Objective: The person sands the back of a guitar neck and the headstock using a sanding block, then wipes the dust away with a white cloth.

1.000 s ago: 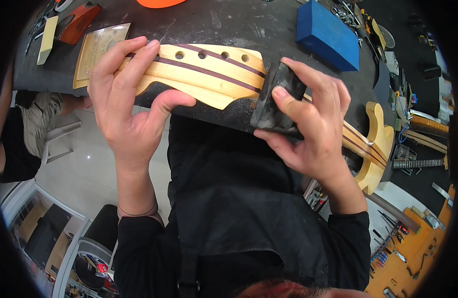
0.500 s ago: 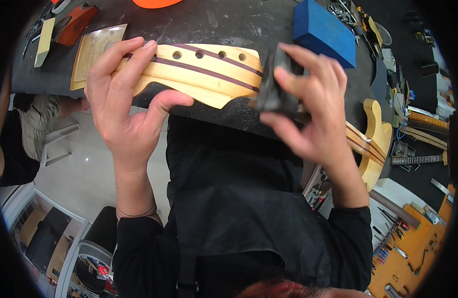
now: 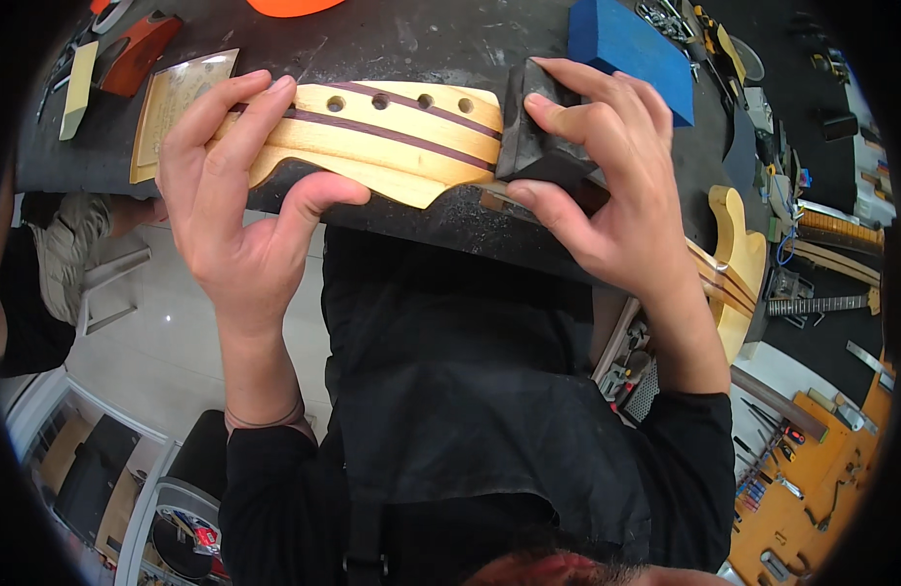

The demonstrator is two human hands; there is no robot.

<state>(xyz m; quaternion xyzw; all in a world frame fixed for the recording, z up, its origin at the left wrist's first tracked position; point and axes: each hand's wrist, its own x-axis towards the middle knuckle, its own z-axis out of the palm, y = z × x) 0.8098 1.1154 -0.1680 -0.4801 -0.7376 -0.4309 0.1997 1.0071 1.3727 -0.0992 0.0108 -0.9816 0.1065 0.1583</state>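
A pale wooden guitar headstock [image 3: 401, 146] with dark stripes and a row of several holes lies over the front edge of the dark bench. My left hand [image 3: 235, 195] grips its left end, fingertips on top and thumb along the lower edge. My right hand [image 3: 616, 186] is closed on a dark, smudged block [image 3: 519, 132] at the headstock's right end. Beyond it, the striped neck runs to the pale guitar body [image 3: 733, 254], partly hidden by that hand. A clear plastic template [image 3: 157, 117] is beside my left fingers.
On the dark bench [image 3: 421, 39] are a blue block [image 3: 636, 59], an orange piece [image 3: 294, 4], red and cream blocks, and metal tools at the right. A fretted neck [image 3: 812, 305] is farther right. Another person's leg [image 3: 60, 254] shows at left, an orange tool board [image 3: 821, 469] at lower right.
My right hand and the dark block have moved up, away from me, along the headstock's end. My left hand keeps its grip; the whole view has shifted slightly.
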